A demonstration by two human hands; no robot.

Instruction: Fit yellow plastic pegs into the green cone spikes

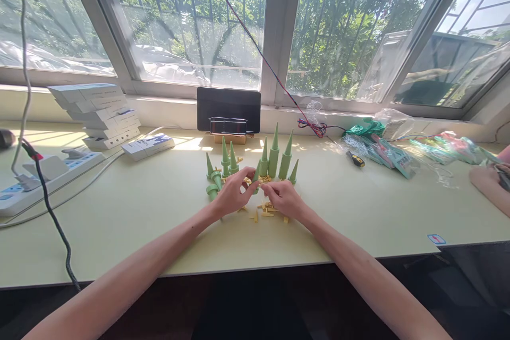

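My left hand (pixel 236 189) is closed around a green pointed cone piece (pixel 257 172), held tip up above the table. Close against it, my right hand (pixel 285 196) pinches something small, seemingly yellow, at the cone's lower side; the fingers mostly hide it. Behind the right hand stand tall green spired towers (pixel 273 154), upright and of differing heights. More green spired pieces (pixel 225 162) stand behind the left hand, and a green flanged piece (pixel 212 191) lies at its left. Small yellow pieces (pixel 268 211) are scattered on the table below and between the hands.
A dark tablet (pixel 229 109) leans on a stand by the window. White boxes (pixel 105 117) are stacked at left, near a power strip (pixel 51 180) with cables. A yellow-black tool (pixel 355 159) and plastic packets (pixel 392 154) lie right. Another person's hand (pixel 492 183) is at the right edge.
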